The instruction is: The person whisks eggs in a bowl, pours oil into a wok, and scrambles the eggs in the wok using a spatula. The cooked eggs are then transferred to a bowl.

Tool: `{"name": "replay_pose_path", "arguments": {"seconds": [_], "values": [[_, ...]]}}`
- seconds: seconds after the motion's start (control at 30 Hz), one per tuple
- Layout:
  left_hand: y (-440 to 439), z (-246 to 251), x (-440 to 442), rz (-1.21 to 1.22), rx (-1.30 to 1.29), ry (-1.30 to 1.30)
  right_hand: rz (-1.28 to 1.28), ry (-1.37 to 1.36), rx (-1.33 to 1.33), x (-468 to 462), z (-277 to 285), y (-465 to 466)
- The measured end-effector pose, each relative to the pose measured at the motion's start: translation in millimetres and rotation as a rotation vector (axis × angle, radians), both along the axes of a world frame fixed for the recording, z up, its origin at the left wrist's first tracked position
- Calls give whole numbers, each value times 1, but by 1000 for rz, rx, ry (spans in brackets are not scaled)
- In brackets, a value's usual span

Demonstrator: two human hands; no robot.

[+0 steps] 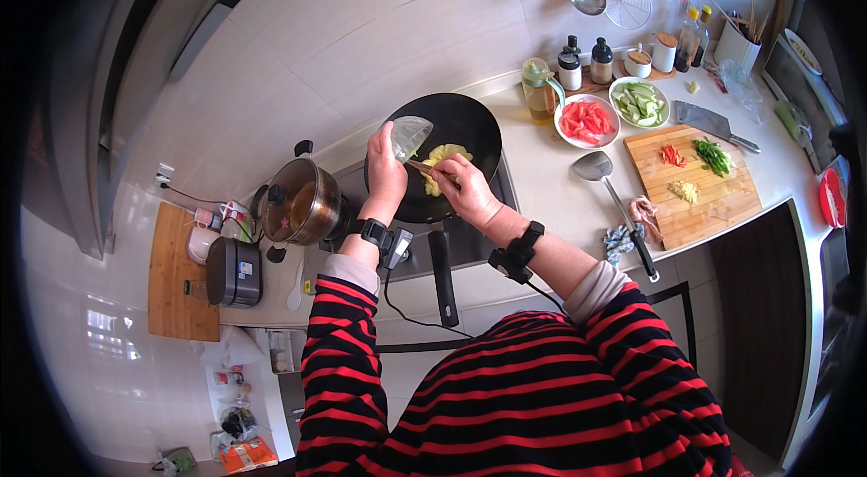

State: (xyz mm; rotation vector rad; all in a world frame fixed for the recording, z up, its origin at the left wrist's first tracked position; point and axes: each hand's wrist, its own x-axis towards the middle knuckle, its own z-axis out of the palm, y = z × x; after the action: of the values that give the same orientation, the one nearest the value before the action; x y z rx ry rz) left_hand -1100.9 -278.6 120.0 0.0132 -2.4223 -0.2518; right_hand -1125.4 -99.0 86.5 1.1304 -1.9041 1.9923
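My left hand (387, 173) holds a clear bowl (412, 135) tipped on its side above a black wok (477, 131). Chopsticks (420, 166) are gripped in my right hand (471, 187), their tips pointing at the mouth of the bowl. Below them, yellow egg (443, 153) lies in the bottom of the wok, partly covered by my right hand and the chopsticks. The wok's black handle (443, 280) points back towards my body. Under the wok is a dark cooktop (352, 189).
A lidded pot (298, 202) stands left of the wok. To the right are an oil jug (540, 94), plates of tomato (588, 121) and sliced green vegetable (639, 104), and a spatula (613, 196). A cutting board (704, 206) holds chopped ingredients beside a cleaver (708, 121).
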Motion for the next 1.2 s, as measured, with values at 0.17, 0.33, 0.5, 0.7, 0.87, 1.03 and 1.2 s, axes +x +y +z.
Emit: {"name": "replay_pose_path", "arguments": {"seconds": [0.17,0.33,0.5,0.7,0.87,1.03,1.2], "values": [[-6,-7,-2,93,127,-95,-12,-41,20,-1,-4,-1],[-14,-12,-4,149,177,-132,-32,-7,46,-3,-8,0],[-18,-20,-4,169,183,-134,-42,-62,8,-13,-12,0],[-33,-30,-5,239,308,-123,-86,-183,-48,-29,-17,4],[-39,-21,-8,272,954,-117,-137,-196,9,-30,-29,3],[-28,-16,-6,194,1268,-146,-71,-249,63,-21,-38,-8],[-23,-26,-2,191,1337,-175,-82,-232,3,-25,-40,-12]]}}
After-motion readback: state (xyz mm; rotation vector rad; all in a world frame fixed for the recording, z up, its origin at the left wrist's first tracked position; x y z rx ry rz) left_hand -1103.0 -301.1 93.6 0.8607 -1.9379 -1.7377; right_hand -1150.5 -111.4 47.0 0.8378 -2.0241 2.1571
